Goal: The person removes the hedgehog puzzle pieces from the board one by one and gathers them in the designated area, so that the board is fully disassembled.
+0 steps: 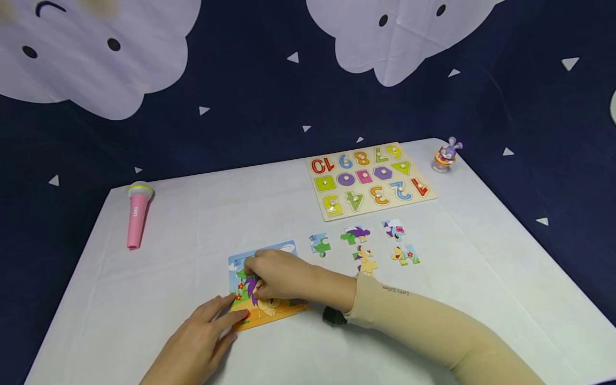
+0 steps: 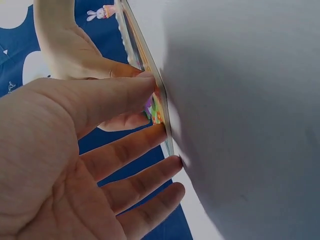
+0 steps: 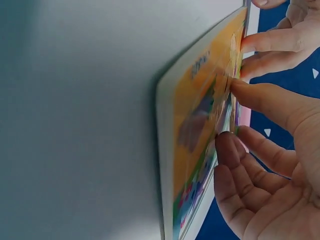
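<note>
Hands [image 1: 281, 274]: two. Picture puzzle board [image 1: 262, 320]: one. Loose jigsaw pieces [image 1: 320, 244]: five. Number board [image 1: 397, 203]: one, bearing ten numerals [image 1: 380, 196], five shapes [image 1: 383, 172]. Microphone [image 1: 138, 216]: one. Bunny figurine [image 1: 446, 154]: one.

puzzle [image 1: 267, 317]: orange, light-blue border | counter [image 1: 216, 214]: white | microphone [image 1: 137, 218]: pink, yellow band | cloth [image 1: 250, 112]: navy, white triangles | sleeve [image 1: 433, 326]: beige

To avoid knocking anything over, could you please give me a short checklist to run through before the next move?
1. Left hand steadying the puzzle board: ok, touching its left side.
2. Right hand free: not ok, it is busy at the puzzle board.
3. Piece in its grasp: cannot tell, the fingers hide it.
4. Loose pieces picture side up: ok.
5. Sleeve clear of the nearest loose piece: cannot tell, they meet in the head view.
6. Number board apart from the puzzle board: ok.
</note>
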`<control>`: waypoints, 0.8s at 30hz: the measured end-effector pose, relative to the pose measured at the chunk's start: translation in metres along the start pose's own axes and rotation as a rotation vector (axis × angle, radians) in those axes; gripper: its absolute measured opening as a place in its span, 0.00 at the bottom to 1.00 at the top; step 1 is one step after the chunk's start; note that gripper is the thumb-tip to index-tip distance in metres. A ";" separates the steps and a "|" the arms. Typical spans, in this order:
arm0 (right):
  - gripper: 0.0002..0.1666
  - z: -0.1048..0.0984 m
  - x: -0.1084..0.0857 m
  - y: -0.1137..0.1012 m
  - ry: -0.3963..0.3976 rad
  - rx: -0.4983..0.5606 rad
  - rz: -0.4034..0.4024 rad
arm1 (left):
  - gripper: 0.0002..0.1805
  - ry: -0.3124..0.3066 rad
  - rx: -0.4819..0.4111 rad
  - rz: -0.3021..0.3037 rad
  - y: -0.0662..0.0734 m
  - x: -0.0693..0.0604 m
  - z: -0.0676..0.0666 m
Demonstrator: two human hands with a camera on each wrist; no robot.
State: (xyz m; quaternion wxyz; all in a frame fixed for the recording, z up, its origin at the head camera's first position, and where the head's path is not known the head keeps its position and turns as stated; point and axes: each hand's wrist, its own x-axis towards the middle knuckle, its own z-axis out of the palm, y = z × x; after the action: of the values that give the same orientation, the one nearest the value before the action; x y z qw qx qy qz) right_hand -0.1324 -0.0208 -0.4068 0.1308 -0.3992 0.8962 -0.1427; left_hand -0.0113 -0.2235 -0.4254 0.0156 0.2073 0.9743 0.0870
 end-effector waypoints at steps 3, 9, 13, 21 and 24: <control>0.26 0.000 0.000 -0.001 -0.007 0.053 0.002 | 0.20 -0.020 -0.017 -0.020 0.001 0.001 0.000; 0.25 0.000 0.001 -0.002 -0.018 0.106 0.031 | 0.19 -0.045 -0.028 -0.040 0.001 0.002 -0.002; 0.24 0.000 0.001 -0.003 -0.001 0.077 0.052 | 0.19 -0.037 -0.026 -0.036 0.001 0.002 -0.002; 0.23 0.000 0.002 -0.006 0.019 0.018 0.062 | 0.19 -0.039 -0.025 -0.033 0.000 0.003 -0.002; 0.24 0.000 0.002 -0.005 0.027 -0.007 0.047 | 0.19 -0.037 -0.024 -0.035 0.000 0.003 -0.003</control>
State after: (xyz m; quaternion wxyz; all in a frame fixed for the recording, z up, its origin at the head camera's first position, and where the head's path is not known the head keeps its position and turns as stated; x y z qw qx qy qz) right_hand -0.1302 -0.0259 -0.4054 0.1206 -0.3764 0.9076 -0.1418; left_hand -0.0138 -0.2224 -0.4228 0.0378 0.1916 0.9762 0.0944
